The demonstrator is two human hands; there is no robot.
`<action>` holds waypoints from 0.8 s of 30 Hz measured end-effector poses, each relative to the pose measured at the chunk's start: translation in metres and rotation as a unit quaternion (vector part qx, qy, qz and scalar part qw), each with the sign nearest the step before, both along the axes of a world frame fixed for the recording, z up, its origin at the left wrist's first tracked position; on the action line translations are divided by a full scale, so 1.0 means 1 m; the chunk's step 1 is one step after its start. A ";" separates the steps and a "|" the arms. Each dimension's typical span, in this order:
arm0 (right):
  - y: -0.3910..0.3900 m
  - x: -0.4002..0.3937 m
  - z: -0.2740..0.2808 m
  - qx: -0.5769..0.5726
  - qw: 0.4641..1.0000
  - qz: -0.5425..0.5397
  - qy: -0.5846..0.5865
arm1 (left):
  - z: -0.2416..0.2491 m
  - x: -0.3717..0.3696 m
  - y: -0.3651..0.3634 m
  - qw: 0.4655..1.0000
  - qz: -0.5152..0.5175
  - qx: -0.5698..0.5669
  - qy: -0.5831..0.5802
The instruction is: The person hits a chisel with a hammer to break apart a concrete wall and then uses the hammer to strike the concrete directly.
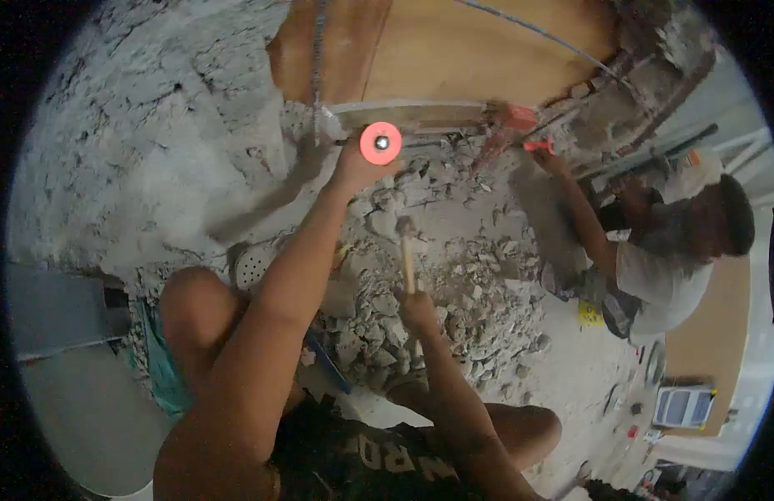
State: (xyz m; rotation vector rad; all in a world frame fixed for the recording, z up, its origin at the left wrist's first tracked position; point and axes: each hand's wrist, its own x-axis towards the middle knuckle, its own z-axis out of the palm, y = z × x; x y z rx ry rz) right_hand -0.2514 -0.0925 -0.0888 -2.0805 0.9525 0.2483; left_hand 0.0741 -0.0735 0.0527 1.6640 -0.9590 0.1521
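Observation:
My left hand [363, 173] is wrapped round a chisel with a round pink-red hand guard [390, 154]. The chisel's bare steel striking end [382, 143] faces me, and the hand hides most of its shaft. It is held up by the foot of the broken wall, beside a pale ledge [420, 114]. Lower down, my right hand [419, 314] grips the wooden handle of a hammer [408, 265]. The hammer's dark head is blurred and hangs over the rubble, apart from the chisel.
Broken masonry rubble [479, 292] is heaped between my legs. On the right a co-worker [662, 267] crouches, one hand on a red-handled tool [539, 147]. A wooden panel [487, 50] stands ahead. Rough grey wall [153, 142] rises at left, above a metal box [61, 309].

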 end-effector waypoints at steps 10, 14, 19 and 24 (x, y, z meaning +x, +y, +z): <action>0.041 -0.031 0.000 -0.012 0.998 -0.014 0.052 | -0.014 -0.029 0.018 0.991 -0.001 -0.076 0.108; 0.034 -0.032 0.014 -0.023 0.984 0.108 0.137 | -0.019 -0.040 0.036 0.998 -0.004 -0.057 0.029; 0.035 -0.036 -0.006 -0.049 0.997 -0.048 0.033 | -0.035 -0.039 0.052 0.992 -0.102 0.018 -0.067; 0.029 -0.034 0.015 -0.010 0.994 0.049 0.094 | -0.004 -0.047 0.062 0.985 -0.116 0.105 -0.077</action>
